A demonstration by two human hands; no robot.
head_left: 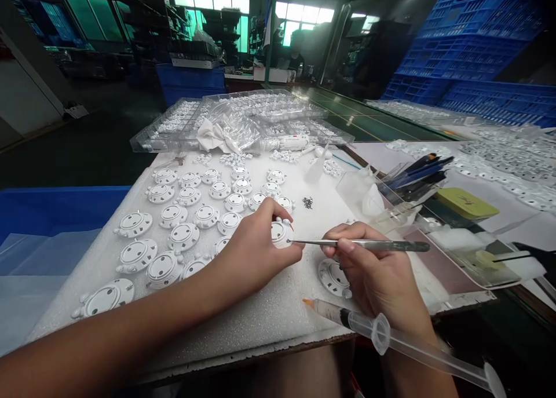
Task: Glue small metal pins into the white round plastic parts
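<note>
My left hand grips a small round white plastic part by its edges, between thumb and fingers. In my right hand is a pair of metal tweezers, with the tips at the near edge of that part. Whether the tips pinch anything is too small to tell. Under my right hand lies another round white part, partly covered. A syringe with an orange tip lies below the hand, crossing the front edge of the foam sheet. A little pile of tiny dark pieces sits beyond my hands.
Rows of similar white parts cover the left of the foam sheet. Clear trays of small white pieces stand behind. At right are a clear box with pens and a yellow-green case. Blue crates rise at the back right.
</note>
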